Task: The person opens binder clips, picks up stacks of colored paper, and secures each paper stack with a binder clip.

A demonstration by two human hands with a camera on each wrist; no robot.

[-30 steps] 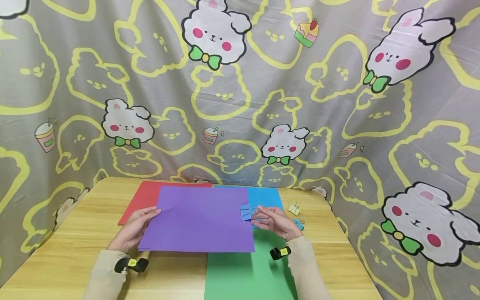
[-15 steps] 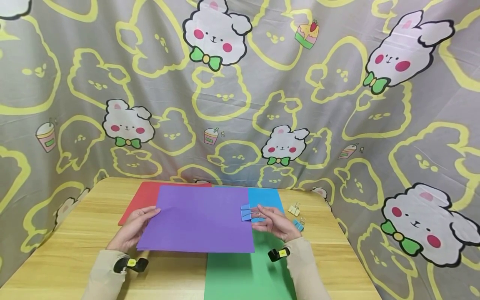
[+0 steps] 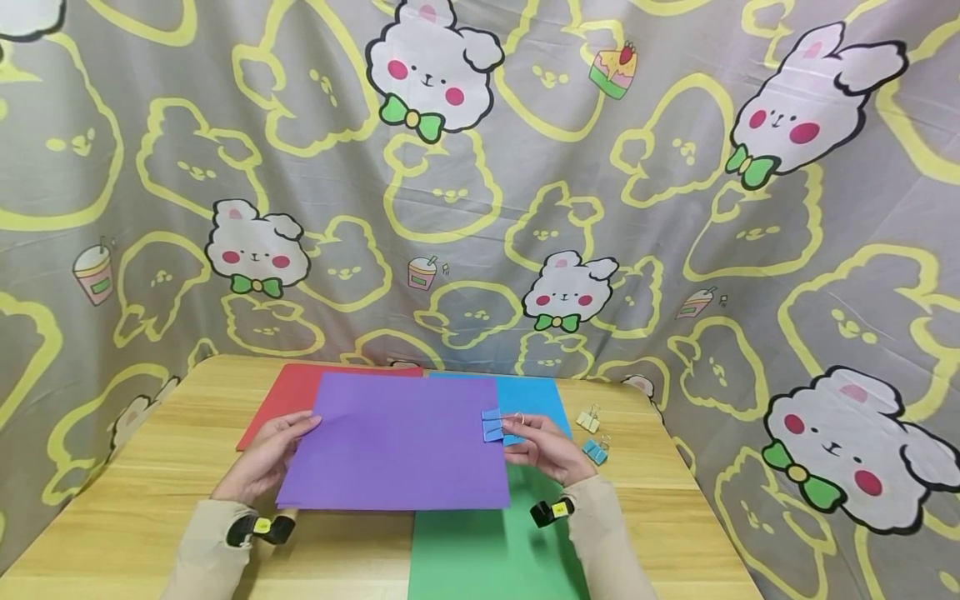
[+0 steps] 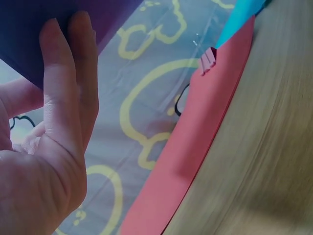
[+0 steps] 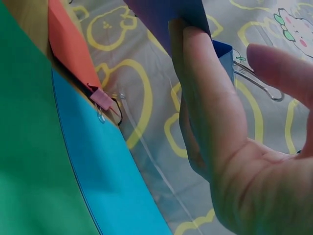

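Note:
A stack of purple paper (image 3: 397,442) is held up above the table, its layers showing slightly apart at the lower left corner. My left hand (image 3: 266,454) pinches its left edge, thumb on top and fingers behind, as the left wrist view shows. On the right edge sits a blue binder clip (image 3: 492,426) with wire handles. My right hand (image 3: 551,450) is at this clip, thumb over the wire handles and fingers behind the paper. From the right wrist, fingertips (image 5: 198,41) lie against the back of the purple paper beside the clip.
Red paper (image 3: 277,396) with a pink binder clip (image 4: 208,61) lies at the back left. Blue paper (image 3: 536,392) and green paper (image 3: 480,558) lie on the right. A yellow binder clip (image 3: 588,419) and a teal one (image 3: 596,451) rest beside them. A patterned curtain (image 3: 465,208) hangs behind.
My right hand has shifted from the ends of the clip's wire handles in toward its body. The purple paper's near edge dips slightly; my left hand keeps its pinch.

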